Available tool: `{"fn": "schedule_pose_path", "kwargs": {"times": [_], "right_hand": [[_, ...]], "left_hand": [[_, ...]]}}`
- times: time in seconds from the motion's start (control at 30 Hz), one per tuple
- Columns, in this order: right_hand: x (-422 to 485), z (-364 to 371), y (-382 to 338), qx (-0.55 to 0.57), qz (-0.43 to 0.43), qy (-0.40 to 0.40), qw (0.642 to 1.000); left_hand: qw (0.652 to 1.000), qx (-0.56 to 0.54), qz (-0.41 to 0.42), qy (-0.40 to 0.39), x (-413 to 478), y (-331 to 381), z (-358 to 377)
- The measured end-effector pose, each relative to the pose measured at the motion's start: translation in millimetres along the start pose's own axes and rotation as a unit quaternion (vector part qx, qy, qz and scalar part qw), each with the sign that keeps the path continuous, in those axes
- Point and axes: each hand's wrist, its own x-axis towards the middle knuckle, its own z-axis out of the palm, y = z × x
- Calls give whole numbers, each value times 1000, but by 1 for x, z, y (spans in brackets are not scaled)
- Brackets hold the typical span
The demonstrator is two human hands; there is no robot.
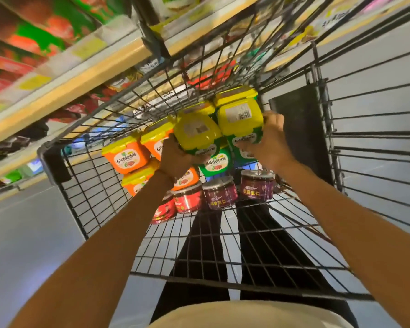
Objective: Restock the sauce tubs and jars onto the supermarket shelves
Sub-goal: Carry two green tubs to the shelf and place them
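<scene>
Head view: tub (197, 132) in left hand (175, 159)

Two green, yellow-lidded tubs are up at centre frame, touching side by side. The left tub (197, 133) is tilted in the left hand (175, 157), and the right tub (240, 121) is gripped by the right hand (268, 140). Orange tubs (126, 153) are stacked centre-left, with another green tub (214, 162) beneath. Red jars (187, 197) and purple jars (257, 184) stand in a row below them in the cart (223, 256).
</scene>
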Motion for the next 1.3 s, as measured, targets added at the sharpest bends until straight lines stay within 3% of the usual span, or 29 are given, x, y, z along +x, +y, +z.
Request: {"fn": "schedule_pose_path", "kwargs": {"times": [0.17, 0.3, 0.43, 0.6, 0.8, 1.03, 1.3], "right_hand": [[12, 6, 10, 86, 5, -40, 996], [16, 10, 14, 148, 3, -77, 986], [20, 3, 3, 139, 18, -92, 986], [2, -7, -10, 111, 35, -65, 991], [-49, -11, -24, 144, 68, -41, 986], [-113, -11, -65, 154, 14, -56, 986], [-171, -12, -124, 96, -105, -90, 986]], "left_hand": [[997, -81, -15, 0, -5, -20, 10], [996, -83, -38, 8, -1, -29, 9], [997, -61, -43, 20, -2, -28, 5], [996, -69, -39, 44, -18, -18, -3], [996, -80, 31, -21, -55, 8, -37], [993, -73, 76, -60, -112, 23, -84], [985, -141, 73, 73, -208, 16, -120]]}}
